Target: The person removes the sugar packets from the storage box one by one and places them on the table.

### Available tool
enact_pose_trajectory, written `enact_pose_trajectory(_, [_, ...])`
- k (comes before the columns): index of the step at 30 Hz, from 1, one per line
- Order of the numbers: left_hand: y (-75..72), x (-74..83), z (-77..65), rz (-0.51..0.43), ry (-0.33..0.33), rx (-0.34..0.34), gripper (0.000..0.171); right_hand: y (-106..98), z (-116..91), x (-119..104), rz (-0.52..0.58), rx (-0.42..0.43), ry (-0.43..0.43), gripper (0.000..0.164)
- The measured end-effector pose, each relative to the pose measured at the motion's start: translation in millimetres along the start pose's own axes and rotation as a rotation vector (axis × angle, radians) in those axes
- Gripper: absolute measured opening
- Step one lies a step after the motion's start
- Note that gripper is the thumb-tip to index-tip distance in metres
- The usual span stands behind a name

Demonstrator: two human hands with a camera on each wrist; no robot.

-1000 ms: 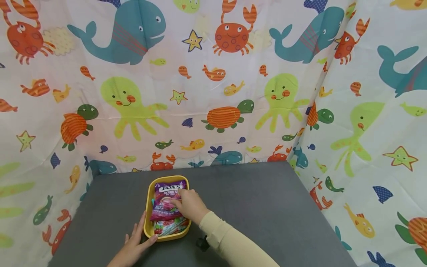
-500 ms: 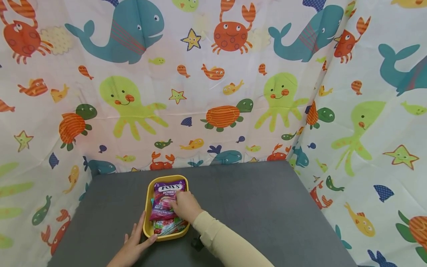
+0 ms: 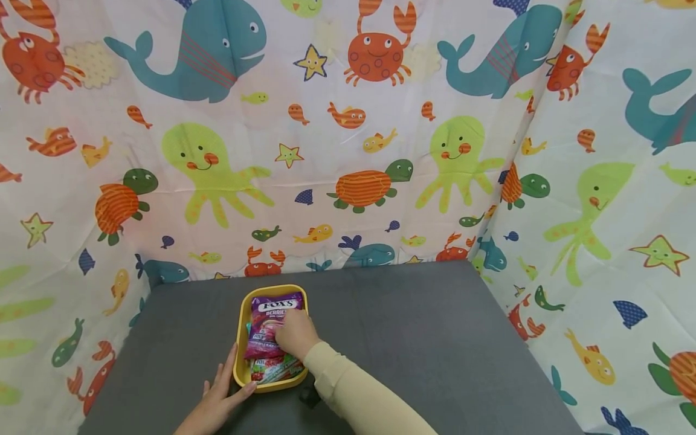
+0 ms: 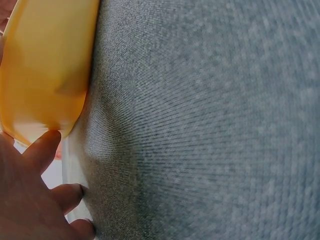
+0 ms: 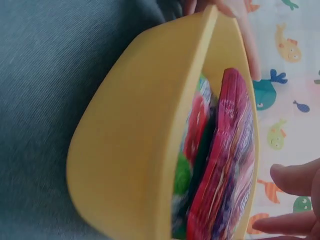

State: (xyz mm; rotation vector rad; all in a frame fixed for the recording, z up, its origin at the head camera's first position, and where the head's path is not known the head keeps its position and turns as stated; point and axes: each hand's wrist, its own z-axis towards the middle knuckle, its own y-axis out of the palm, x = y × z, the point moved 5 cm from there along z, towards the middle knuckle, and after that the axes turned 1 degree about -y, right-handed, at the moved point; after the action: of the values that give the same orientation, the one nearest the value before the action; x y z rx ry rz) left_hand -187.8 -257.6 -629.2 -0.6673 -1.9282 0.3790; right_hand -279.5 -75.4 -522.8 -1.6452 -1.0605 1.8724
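Observation:
A yellow plastic container (image 3: 240, 338) with rounded corners holds a purple candy bag (image 3: 263, 344) lying on top, printed FOX'S BERRIES. Under its lower end shows a red and green candy bag (image 3: 277, 370). My left hand (image 3: 217, 399) rests against the container's near left corner, fingers straight along the side wall and thumb at the front rim. Over the right part of the purple bag is my right hand (image 3: 296, 334). In the right wrist view its thumb (image 5: 295, 178) and a finger (image 5: 285, 223) are extended and apart, just off the bag's face.
The container stands on a dark grey table (image 3: 402, 350). White curtains (image 3: 326, 199) printed with sea animals rise behind the table and along both sides. A small black object (image 3: 310, 396) shows below my right wrist.
My right hand and sleeve have shifted slightly left over the purple bag. The left hand, the container and the bags stay where they were.

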Motion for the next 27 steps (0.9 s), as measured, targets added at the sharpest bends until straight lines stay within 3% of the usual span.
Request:
enact_pose_trajectory(8, [1.0, -0.5, -1.3, -0.006, 0.022, 0.001, 0.103, 6.0, 5.3, -0.4, 0.061, 0.024, 0.067, 0.03])
enact_pose_trajectory(15, [-1.1, 4.7, -5.9, 0.006, 0.047, 0.003, 0.102, 0.0, 5.5, 3.9, 0.239, 0.101, 0.094, 0.057])
enact_pose_trajectory(18, [-0.7, 5.4, -5.9, 0.003, 0.029, -0.002, 0.104, -4.1, 6.2, 7.7, 0.292, 0.111, 0.145, 0.049])
enact_pose_trajectory(22, [-0.7, 4.0, -4.4, -0.005, 0.005, -0.007, 0.105, -8.2, 9.1, 13.7, 0.348, 0.127, 0.227, 0.019])
enact_pose_trajectory(27, [-1.1, 3.4, -3.6, -0.01, 0.002, -0.012, 0.106, -9.5, 11.6, 20.5, 0.388, 0.149, 0.312, 0.024])
